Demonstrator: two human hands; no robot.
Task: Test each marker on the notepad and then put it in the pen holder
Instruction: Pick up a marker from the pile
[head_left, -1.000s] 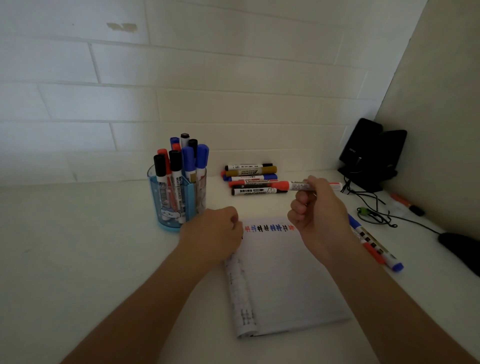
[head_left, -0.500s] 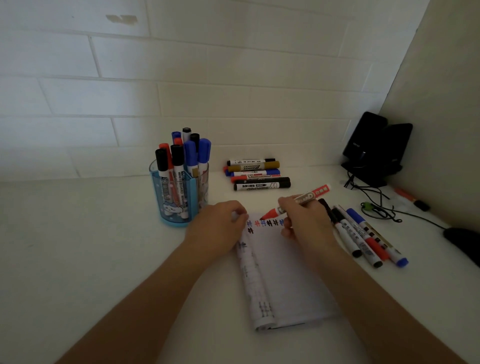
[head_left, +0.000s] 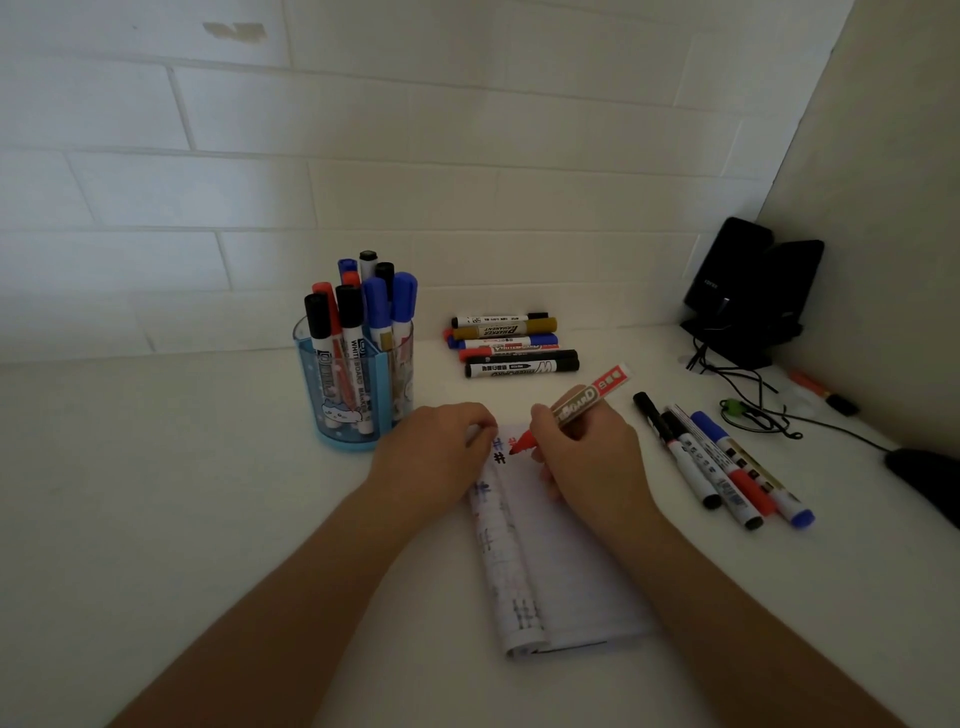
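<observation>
A white notepad (head_left: 563, 577) lies on the white desk, with small coloured test marks along its top edge. My right hand (head_left: 587, 457) grips an uncapped red whiteboard marker (head_left: 592, 397), and its red tip touches the paper near the top left corner. My left hand (head_left: 431, 457) rests on that corner with its fingers curled; whether it holds anything is hidden. The blue translucent pen holder (head_left: 311, 395) stands to the left of my left hand, with several capped markers upright in it.
Several markers (head_left: 514, 345) lie in a row behind the notepad, and three more markers (head_left: 727, 467) lie to its right. Black speakers (head_left: 753, 291), tangled cables (head_left: 748, 410), an orange marker (head_left: 821, 392) and a dark mouse (head_left: 930, 478) fill the right corner.
My right hand has come down from above the notepad and turned the red marker tip-down onto the paper, moving left along the top. The left hand has stayed on the corner.
</observation>
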